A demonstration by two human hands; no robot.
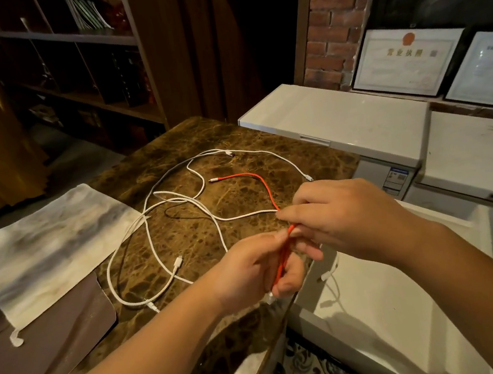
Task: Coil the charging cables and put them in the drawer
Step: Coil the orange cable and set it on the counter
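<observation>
A red charging cable point(262, 183) runs from a white plug on the brown marble counter point(233, 144) down into both of my hands. My left hand point(255, 267) grips a doubled stretch of it near the counter's right edge. My right hand point(347, 220) pinches the same cable just above, fingers closed on it. Several white cables point(165, 247) lie tangled and uncoiled across the counter, left of my hands. A dark cable point(176, 210) lies among them. One white cable point(331, 273) hangs off the counter's right edge. No drawer is visible.
A grey-white cloth point(43, 251) lies on the counter's left part over a brown mat point(41, 355). White chest freezers point(340, 124) stand to the right, framed certificates point(404, 62) behind them. A dark bookshelf point(82, 67) stands at the back left.
</observation>
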